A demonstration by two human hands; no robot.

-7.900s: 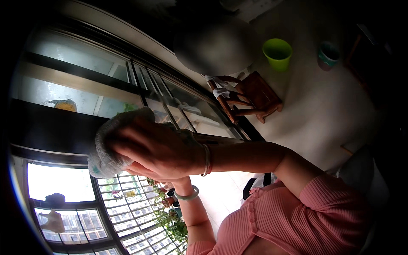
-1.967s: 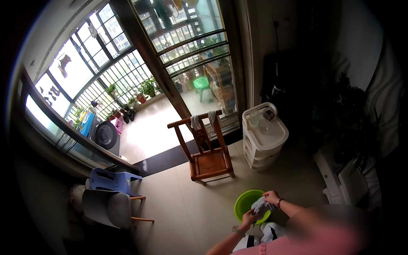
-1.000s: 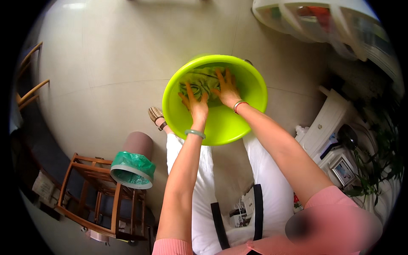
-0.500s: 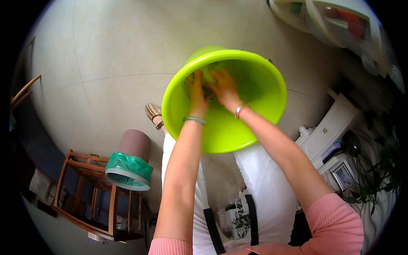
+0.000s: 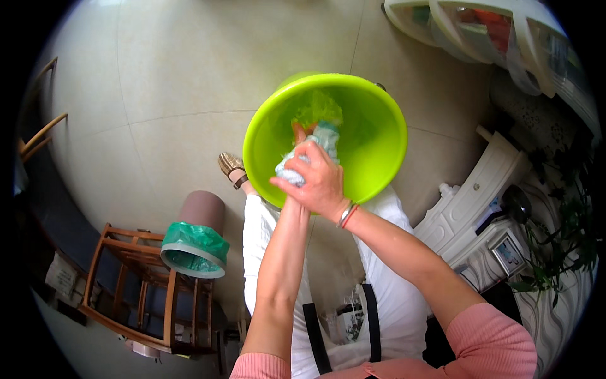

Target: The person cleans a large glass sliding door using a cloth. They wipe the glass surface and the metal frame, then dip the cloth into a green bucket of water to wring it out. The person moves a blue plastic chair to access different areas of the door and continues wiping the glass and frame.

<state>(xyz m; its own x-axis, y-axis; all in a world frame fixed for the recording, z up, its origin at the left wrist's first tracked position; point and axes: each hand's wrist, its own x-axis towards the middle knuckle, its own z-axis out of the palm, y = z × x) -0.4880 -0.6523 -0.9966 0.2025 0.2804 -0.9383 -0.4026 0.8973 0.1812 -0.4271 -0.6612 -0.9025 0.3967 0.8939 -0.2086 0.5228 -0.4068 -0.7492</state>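
A wet, pale blue-white cloth (image 5: 327,138) is bunched up between my two hands over a bright green basin (image 5: 394,107). My right hand (image 5: 319,180) lies on top, its fingers curled round the cloth and its thumb pointing left. Beneath it is my left hand (image 5: 299,131), mostly covered by the cloth and the right hand; some fingers show at the far side, against the cloth. Rippling water sits in the far part of the basin, below the hands.
A mauve bin (image 5: 203,208) with a green liner stands at the left beside a wooden chair (image 5: 167,309). To the right are a white cabinet (image 5: 470,189), a framed picture (image 5: 507,254) and a leafy plant (image 5: 555,271). A plastic rack (image 5: 467,31) stands far right.
Both hands have come up from the water toward me with the cloth between them. My right hand has crossed over my left. The basin appears slightly less tilted toward the right.
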